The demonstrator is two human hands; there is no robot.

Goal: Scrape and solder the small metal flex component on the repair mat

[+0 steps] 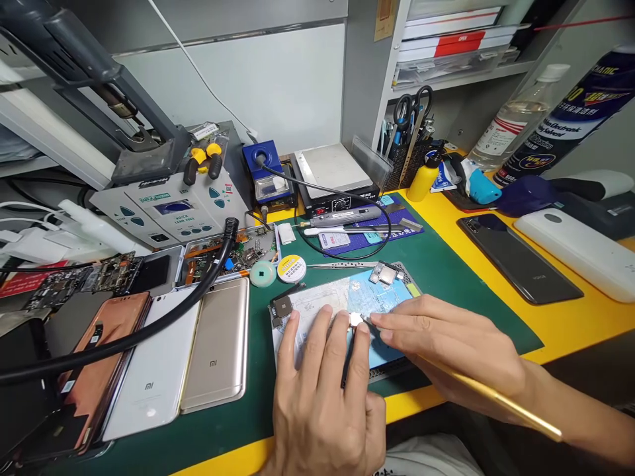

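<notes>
My left hand (327, 403) lies with its fingers stretched out over a grey-and-blue printed work plate (327, 294). Its fingertips rest beside a dark circuit board part (284, 309) and a small white piece (356, 320). Pinched in my right hand (461, 347) is a slim gold-handled tool (501, 398), whose dark narrow tip meets the white piece or comes very close to it. My left fingers partly hide what lies beneath them. A small silver electronic part (387, 273) sits on the plate's upper right, and metal tweezers (342, 265) lie just behind it.
A green mat (476, 317) covers the yellow bench. Phones (215, 344) and a thick black hose (198, 297) occupy the left. Behind stand a hot-air station (173, 208) and a hot plate (332, 175). On the right are a black phone (518, 258) and bottles (518, 122).
</notes>
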